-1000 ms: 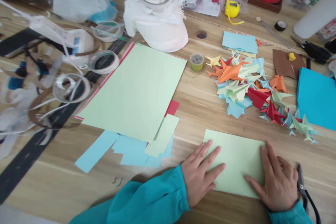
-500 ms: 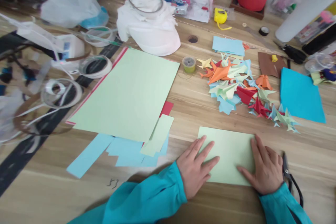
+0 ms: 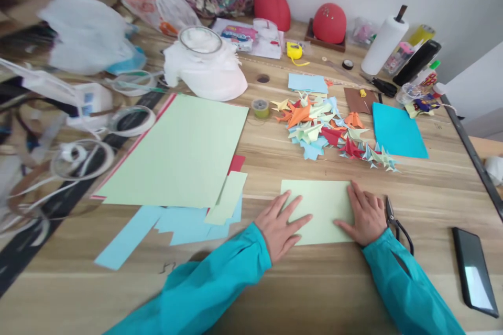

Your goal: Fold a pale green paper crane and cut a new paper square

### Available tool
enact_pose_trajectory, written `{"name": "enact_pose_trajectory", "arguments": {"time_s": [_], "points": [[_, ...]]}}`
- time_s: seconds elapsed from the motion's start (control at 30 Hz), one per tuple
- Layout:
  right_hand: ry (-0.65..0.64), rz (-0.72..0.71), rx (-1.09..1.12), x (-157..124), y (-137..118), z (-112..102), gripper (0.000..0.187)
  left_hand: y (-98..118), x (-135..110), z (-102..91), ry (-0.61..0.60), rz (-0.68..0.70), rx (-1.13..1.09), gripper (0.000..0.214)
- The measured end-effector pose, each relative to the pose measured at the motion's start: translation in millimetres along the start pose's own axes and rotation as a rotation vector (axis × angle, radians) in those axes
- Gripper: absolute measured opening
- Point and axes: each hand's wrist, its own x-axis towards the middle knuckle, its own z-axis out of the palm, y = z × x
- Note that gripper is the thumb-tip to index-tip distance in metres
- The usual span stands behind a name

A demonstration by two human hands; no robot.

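Note:
A pale green sheet of paper (image 3: 320, 207) lies flat on the wooden table in front of me. My left hand (image 3: 281, 222) rests on its left side with the fingers spread. On its right edge lies my right hand (image 3: 365, 214), fingers stretched and thumb apart. Just beyond the right hand is a pair of black scissors (image 3: 398, 222), partly hidden by the hand and sleeve. Folded paper pieces (image 3: 314, 123) in orange, red, green, blue and yellow form a heap behind the sheet.
A large pale green sheet (image 3: 176, 152) covers blue paper strips (image 3: 129, 235) at left. A blue square (image 3: 398, 131) lies at right, a phone (image 3: 475, 272) near the right edge. White ribbon rolls (image 3: 131, 120), a spool (image 3: 260, 109) and a yellow tape measure (image 3: 294, 51) stand farther back.
The view has shifted, so the table's right side and the phone now show. Both hands stay flat on the green sheet, with little visible movement.

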Motion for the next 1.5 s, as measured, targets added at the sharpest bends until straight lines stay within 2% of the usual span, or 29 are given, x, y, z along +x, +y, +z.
{"name": "enact_pose_trajectory", "arguments": {"time_s": [0.27,0.37,0.47,0.53,0.67,0.77,0.83,0.93,1.1,1.2,1.3,1.4,1.5], "points": [[0.012,0.011,0.062,1,3,3,0.083,-6,0,6.5,0.048,0.071,0.026,0.052],[0.032,0.032,0.087,-1,12,0,0.070,-5,1,7.4,0.069,0.069,0.054,0.051],[0.098,0.127,0.062,-3,11,-10,0.059,-5,2,9.7,0.082,0.081,0.081,0.050],[0.165,0.125,0.027,-4,-3,-19,0.059,-7,2,12.3,0.088,0.089,0.091,0.049],[0.182,-0.103,0.053,-7,-62,-33,0.066,-12,2,16.4,0.087,0.122,0.100,0.046],[0.108,-0.226,0.117,-15,-105,-26,0.073,-14,3,15.7,0.064,0.136,0.119,0.043],[0.061,-0.172,0.147,-25,-119,-16,0.081,-13,3,14.0,0.057,0.140,0.129,0.041],[0.031,-0.135,0.151,-45,-108,1,0.086,-10,3,12.6,0.080,0.123,0.138,0.042],[0.046,-0.062,0.065,-78,-53,16,0.087,-11,4,15.3,0.090,0.117,0.139,0.043],[0.069,-0.028,0.022,-88,-34,19,0.086,-14,4,17.1,0.070,0.117,0.138,0.044],[0.096,0.000,0.017,-88,-35,18,0.087,-15,5,17.2,0.048,0.124,0.152,0.045],[0.119,0.017,0.050,-79,-49,13,0.089,-15,5,16.1,0.034,0.128,0.172,0.046],[0.095,-0.107,0.107,-68,-73,7,0.082,-13,5,14.8,0.029,0.131,0.184,0.048]]}}
